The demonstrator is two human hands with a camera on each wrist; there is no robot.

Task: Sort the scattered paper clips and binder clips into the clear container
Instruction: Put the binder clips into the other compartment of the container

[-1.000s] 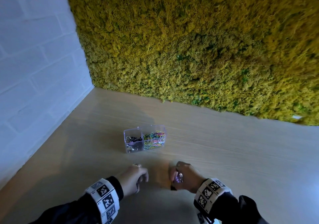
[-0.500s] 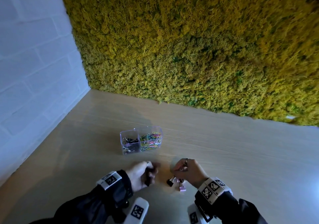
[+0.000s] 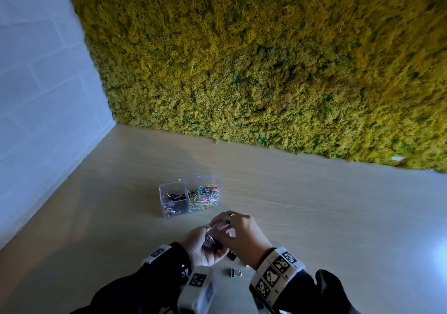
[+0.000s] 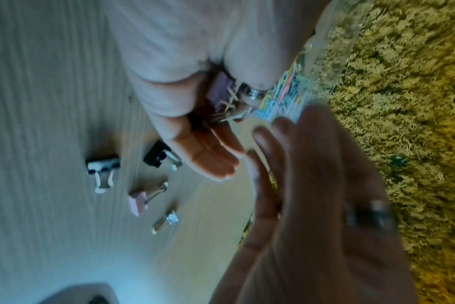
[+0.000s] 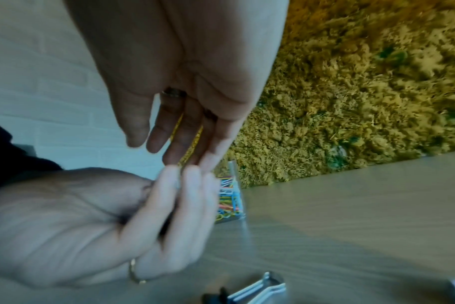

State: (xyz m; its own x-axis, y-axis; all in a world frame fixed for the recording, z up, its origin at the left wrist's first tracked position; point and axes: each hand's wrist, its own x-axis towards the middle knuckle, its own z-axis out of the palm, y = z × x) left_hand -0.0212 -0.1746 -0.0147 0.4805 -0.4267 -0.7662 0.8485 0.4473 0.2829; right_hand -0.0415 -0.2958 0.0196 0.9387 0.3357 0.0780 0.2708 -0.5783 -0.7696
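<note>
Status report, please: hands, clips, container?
Left hand cupped, holds binder clips. Right hand open above it. Four clips loose on table. Container apart, unblocked.

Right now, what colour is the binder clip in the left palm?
Pinkish purple binder clip with silver handles, cupped in the left hand; left wrist view shows it best.

Left wrist view: the left hand is cupped palm-up over the table, its fingers curled round a small cluster of binder clips, one of them pink, with wire handles showing. The right hand, blurred, sits just beside it with fingers straight, a dark ring on one. Four loose clips lie on the table: a black one touching the left hand's edge, another black, a pink one and a small silver-handled one; the clear container holds coloured paper clips.
</note>
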